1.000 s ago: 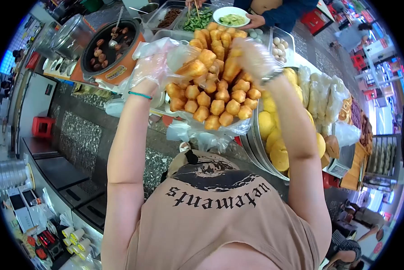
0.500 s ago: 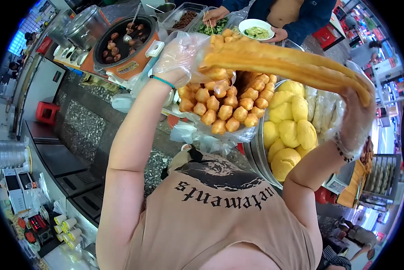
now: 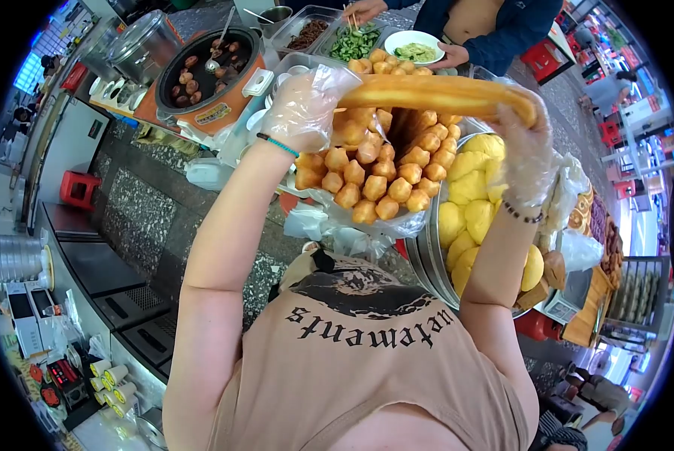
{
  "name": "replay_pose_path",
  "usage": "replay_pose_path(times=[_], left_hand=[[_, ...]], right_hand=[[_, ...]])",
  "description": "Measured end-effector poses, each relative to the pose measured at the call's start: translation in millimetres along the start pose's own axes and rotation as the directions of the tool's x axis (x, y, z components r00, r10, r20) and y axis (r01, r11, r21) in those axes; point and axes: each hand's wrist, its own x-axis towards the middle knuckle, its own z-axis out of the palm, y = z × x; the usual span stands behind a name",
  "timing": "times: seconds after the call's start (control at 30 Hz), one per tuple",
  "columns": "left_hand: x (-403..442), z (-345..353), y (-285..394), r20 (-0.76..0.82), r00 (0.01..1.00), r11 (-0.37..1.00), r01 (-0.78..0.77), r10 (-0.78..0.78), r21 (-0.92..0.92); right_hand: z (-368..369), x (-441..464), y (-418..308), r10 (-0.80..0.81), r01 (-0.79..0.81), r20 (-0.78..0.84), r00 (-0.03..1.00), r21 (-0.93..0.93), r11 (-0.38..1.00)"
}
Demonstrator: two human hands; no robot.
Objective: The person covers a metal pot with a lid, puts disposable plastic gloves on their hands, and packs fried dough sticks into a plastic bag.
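A long golden fried dough stick point(image 3: 435, 96) stretches level between my two hands, above a plastic-lined pile of upright dough sticks point(image 3: 374, 177). My left hand point(image 3: 303, 109), in a clear plastic glove, is closed at the stick's left end. Around its right end, the fingers of my gloved right hand point(image 3: 528, 146) are wrapped. Loose clear plastic hangs beside my left hand over part of the pile. Right of the pile, yellow buns point(image 3: 468, 188) fill a round metal tray, partly hidden by my right arm.
A cooker of brown eggs point(image 3: 202, 75) stands at the upper left, near metal pots. Across the counter, another person holds chopsticks over a tub of greens point(image 3: 354, 43) and a white bowl point(image 3: 414, 51). Bagged food lies right of the buns.
The long dough stick came up out of the pile. Over the last half second my right hand moved left and the stick steadied. The other person's chopsticks shifted slightly.
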Motion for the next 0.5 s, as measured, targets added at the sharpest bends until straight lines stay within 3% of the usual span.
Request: replay_pose_path(times=[0.03, 0.13, 0.2, 0.23, 0.27, 0.3, 0.33, 0.4, 0.5], left_hand=[[2, -5, 2, 0.004, 1.000, 1.000, -0.003, 0.003, -0.002], [9, -19, 7, 0.099, 0.993, 0.996, 0.069, -0.064, -0.048], [10, -18, 9, 0.117, 0.989, 0.996, 0.091, -0.090, -0.004], [10, -15, 12, 0.124, 0.988, 0.996, 0.089, -0.087, -0.010], [13, -11, 15, 0.016, 1.000, 1.000, 0.011, -0.010, -0.019], [17, -9, 17, -0.096, 0.993, 0.998, -0.068, 0.067, -0.017], [19, -7, 19, -0.095, 0.993, 0.997, -0.074, 0.072, -0.020], [23, -4, 26, -0.094, 0.994, 0.997, -0.061, 0.056, -0.056], [24, -8, 29, -0.170, 0.975, 0.980, -0.162, 0.142, -0.111]], right_hand=[[8, -10, -9, 0.024, -0.030, 0.067, 0.997, 0.082, 0.996], [3, -19, -18, -0.074, 0.066, 0.097, 0.992, 0.092, 0.994], [18, -29, -25, -0.028, 0.021, 0.076, 0.997, 0.094, 0.995], [34, -37, -26, -0.107, 0.109, 0.079, 0.991, -0.024, 0.994], [49, -43, -26, -0.186, 0.198, 0.089, 0.978, -0.140, 0.970], [61, -46, -19, -0.331, 0.348, 0.107, 0.937, -0.255, 0.902], [73, -48, -7, -0.462, 0.480, 0.143, 0.875, -0.364, 0.798], [94, -48, 18, -0.446, 0.500, 0.228, 0.866, -0.448, 0.741], [116, -46, 46, -0.143, 0.422, 0.468, 0.872, -0.573, 0.702]])
